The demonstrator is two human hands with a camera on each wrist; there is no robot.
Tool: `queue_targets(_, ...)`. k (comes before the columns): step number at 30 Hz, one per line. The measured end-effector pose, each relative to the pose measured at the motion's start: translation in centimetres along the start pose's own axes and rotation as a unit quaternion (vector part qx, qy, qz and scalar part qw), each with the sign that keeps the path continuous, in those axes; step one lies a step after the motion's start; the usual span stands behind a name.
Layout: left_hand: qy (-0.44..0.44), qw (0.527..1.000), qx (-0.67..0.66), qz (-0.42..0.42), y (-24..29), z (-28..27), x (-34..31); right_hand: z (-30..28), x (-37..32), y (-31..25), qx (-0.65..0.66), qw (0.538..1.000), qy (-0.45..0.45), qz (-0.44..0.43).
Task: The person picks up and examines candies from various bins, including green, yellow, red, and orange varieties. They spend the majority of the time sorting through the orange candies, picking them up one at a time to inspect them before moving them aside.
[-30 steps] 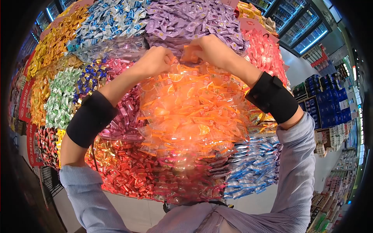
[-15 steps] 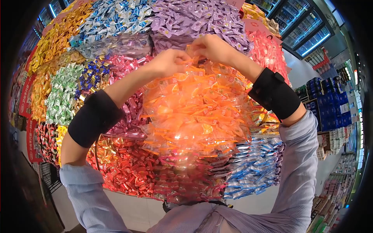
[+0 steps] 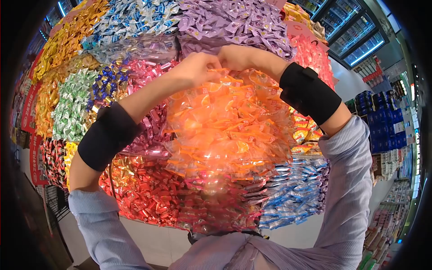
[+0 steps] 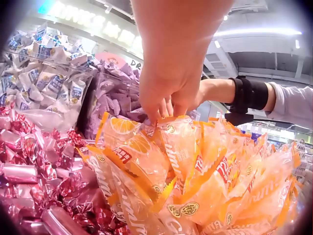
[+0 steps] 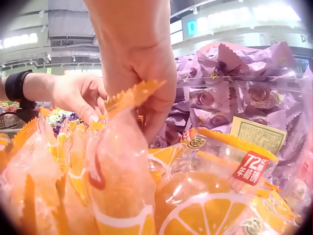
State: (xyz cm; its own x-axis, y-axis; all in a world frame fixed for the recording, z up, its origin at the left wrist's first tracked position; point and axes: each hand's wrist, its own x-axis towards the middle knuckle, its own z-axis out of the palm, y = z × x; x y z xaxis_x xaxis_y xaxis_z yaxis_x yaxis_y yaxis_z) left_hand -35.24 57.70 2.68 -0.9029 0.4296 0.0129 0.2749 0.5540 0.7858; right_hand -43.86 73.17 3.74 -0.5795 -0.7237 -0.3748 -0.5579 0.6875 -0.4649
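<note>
A tall heap of clear packets of orange gummy candy [image 3: 225, 130], printed with orange slices, fills the middle of the display. At its far top edge my left hand [image 3: 195, 69] pinches the zigzag top of one packet [image 4: 178, 142], fingers pointing down. My right hand [image 3: 234, 57] is right beside it, the two hands overlapping in the head view. In the right wrist view the right hand [image 5: 139, 73] bends its fingers down among the packets. An upright packet [image 5: 120, 166] hides part of those fingers; I cannot tell what they hold.
Purple-wrapped candies [image 3: 234, 22] lie behind a clear divider beyond the heap. Pink twists [image 3: 146, 94] stand to its left, red ones [image 3: 148, 193] and blue-white sticks [image 3: 292, 189] nearer me. A small paper label [image 5: 258, 134] lies by the purple candies.
The right hand, which held up an orange packet, has come down and left against the left hand. The left hand has shifted slightly right, so the gap between them has closed.
</note>
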Motion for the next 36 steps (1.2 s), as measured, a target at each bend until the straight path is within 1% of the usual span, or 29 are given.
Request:
queue_targets(1,0.012,0.999,0.037,0.011,0.3,-0.1,0.0,-0.1,-0.1,-0.2,0.016,1.0,-0.005,0.012)
queue_targets(4,0.045,0.99,0.129,0.031,-0.2,-0.2,0.0,-0.9,-2.2,-1.4,-0.048,0.999,-0.012,0.007)
queue_targets(5,0.055,0.986,0.155,0.036,-0.4,-0.2,0.1,-1.0,-2.3,-0.9,-0.051,0.999,-0.008,0.013)
queue_targets(8,0.078,0.98,0.184,0.007,-1.7,0.4,0.9,-1.5,-2.6,0.0,-0.057,0.998,0.009,0.031)
queue_targets(10,0.13,0.972,0.193,0.024,-2.0,0.5,0.9,-2.2,-4.1,-1.2,-0.058,0.997,0.025,0.042)
queue_targets(11,0.155,0.968,0.197,0.033,-2.1,0.4,0.8,-2.5,-5.0,-1.8,-0.065,0.997,0.045,0.017)
queue_targets(14,0.29,0.924,0.185,0.167,-0.2,-1.5,-1.6,-2.6,-8.1,-1.9,-0.065,0.99,0.113,-0.059)
queue_targets(16,0.208,0.957,0.198,0.033,1.4,-3.4,-4.5,-2.0,-10.5,-1.0,-0.04,0.978,0.17,-0.115)
queue_targets(17,0.166,0.964,0.204,-0.035,1.7,-3.9,-5.8,-1.7,-11.5,-0.9,-0.03,0.98,0.17,-0.101)
queue_targets(19,0.089,0.966,0.21,-0.122,0.5,-3.7,-7.5,-1.3,-12.8,-1.2,-0.014,0.982,0.171,-0.075)
queue_targets(20,0.05,0.962,0.212,-0.164,-0.2,-3.4,-8.1,-1.1,-12.9,-1.2,-0.004,0.981,0.179,-0.079)
queue_targets(22,0.071,0.974,0.2,-0.081,-1.8,-2.3,-8.9,-0.7,-13.0,-1.2,0.014,0.977,0.196,-0.086)
queue_targets(23,0.08,0.977,0.194,-0.039,-2.6,-2.0,-9.2,-0.5,-13.0,-1.3,0.003,0.972,0.212,-0.102)
queue_targets(25,0.082,0.989,0.09,-0.082,-3.4,-2.2,-9.4,-0.3,-12.9,-1.8,-0.019,0.961,0.243,-0.134)
queue_targets(26,0.083,0.991,0.036,-0.103,-3.9,-2.4,-9.5,-0.4,-12.9,-2.0,-0.017,0.96,0.244,-0.136)
queue_targets(29,0.163,0.984,-0.071,-0.032,-5.7,-3.5,-9.4,-0.5,-13.2,-3.1,0.0,0.961,0.241,-0.137)
queue_targets(31,0.164,0.982,-0.081,-0.038,-4.8,-4.4,-9.8,-0.1,-13.0,-4.2,0.032,0.964,0.231,-0.128)
queue_targets(33,0.16,0.983,-0.07,-0.057,-3.5,-5.2,-10.4,0.7,-12.2,-5.4,-0.023,0.952,0.238,-0.19)
queue_targets(34,0.162,0.984,-0.033,-0.06,-3.0,-5.3,-10.6,1.3,-11.8,-6.3,-0.05,0.944,0.241,-0.219)
queue_targets(35,0.163,0.984,0.003,-0.064,-2.7,-5.4,-10.7,2.1,-11.2,-7.2,-0.043,0.947,0.22,-0.228)
queue_targets(36,0.165,0.983,0.039,-0.068,-2.6,-5.4,-10.9,3.0,-10.4,-7.8,-0.068,0.942,0.207,-0.256)
